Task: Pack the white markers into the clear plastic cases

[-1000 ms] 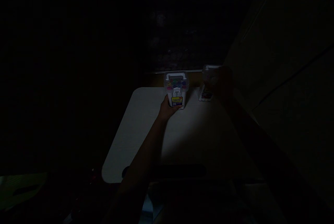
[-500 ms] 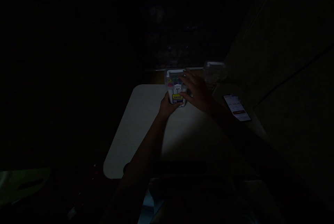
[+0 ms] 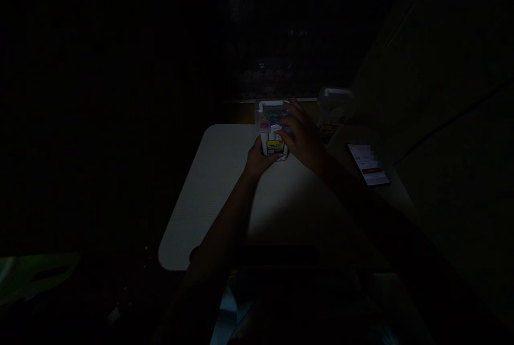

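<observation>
A clear plastic marker case [image 3: 275, 145] with a white top handle, a white front latch and a yellow-and-dark label stands at the far part of the white table. White marker bodies and coloured ends show through its walls. My left hand [image 3: 259, 161] is wrapped round its lower left side, thumb across the front below the label. At the upper right, my right hand [image 3: 303, 139] grips the lid, with the thumb side by the latch and the other fingers bent over the lid's right edge. The dim light hides exact fingertip contact.
A second clear case [image 3: 333, 109] with a similar label stands behind my right hand. To the right lies a phone [image 3: 368, 165] with its screen lit. The white tabletop [image 3: 209, 184] has a dark slot [image 3: 277, 255] near its front edge. A wall rises on the right.
My right hand's thumb side has come up from the label to the latch, and its fingers have closed in on the lid. My left hand keeps its hold. The view has shifted slightly.
</observation>
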Demonstrator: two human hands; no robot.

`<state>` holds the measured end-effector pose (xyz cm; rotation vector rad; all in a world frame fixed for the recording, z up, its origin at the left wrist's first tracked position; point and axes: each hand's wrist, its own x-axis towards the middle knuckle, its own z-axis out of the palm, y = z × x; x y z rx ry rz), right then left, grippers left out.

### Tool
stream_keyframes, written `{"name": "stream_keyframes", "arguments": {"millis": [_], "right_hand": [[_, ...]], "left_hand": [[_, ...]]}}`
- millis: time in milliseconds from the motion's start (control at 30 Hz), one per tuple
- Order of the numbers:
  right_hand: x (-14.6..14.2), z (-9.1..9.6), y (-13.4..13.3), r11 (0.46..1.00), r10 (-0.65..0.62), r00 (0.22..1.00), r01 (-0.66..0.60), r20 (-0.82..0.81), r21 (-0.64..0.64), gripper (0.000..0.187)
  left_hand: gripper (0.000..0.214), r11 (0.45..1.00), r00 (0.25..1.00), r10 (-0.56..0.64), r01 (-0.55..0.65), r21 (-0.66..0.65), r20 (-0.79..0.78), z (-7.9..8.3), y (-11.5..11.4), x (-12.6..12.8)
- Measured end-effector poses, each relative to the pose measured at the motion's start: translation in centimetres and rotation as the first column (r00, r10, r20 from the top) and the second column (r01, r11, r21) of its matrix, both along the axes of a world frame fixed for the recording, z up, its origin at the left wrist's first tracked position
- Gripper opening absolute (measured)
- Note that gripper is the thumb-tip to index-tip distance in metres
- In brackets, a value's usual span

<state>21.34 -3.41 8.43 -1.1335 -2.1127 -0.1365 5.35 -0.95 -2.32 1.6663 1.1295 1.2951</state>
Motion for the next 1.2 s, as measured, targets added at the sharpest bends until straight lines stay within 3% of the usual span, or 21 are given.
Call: {"name": "stream_keyframes", "arguments": {"millis": [300, 733, 1200], "right_hand": [[-0.4, 0.4, -0.5, 0.999, -0.026, 1.000, 0.026, -0.010, -0.029, 0.015], [-1.5, 0.3, -0.4, 1.000, -0.024, 0.981, 0.021, -0.194, -0.020, 0.008], [-2.1, 0.6, -0.8, 0.998, -0.057, 0.978, 0.048, -0.201, -0.050, 0.013]], "left_hand": [[0.078, 1.000, 1.000, -0.005, 0.005, 0.005, -0.016, 0.0, 0.0, 0.0], [0.077, 0.998, 0.997, 0.041, -0.037, 0.060, -0.072, -0.5, 0.3, -0.1], [0.078, 0.998, 0.997, 0.030, -0.026, 0.056, -0.074, -0.2, 0.1, 0.0]]}}
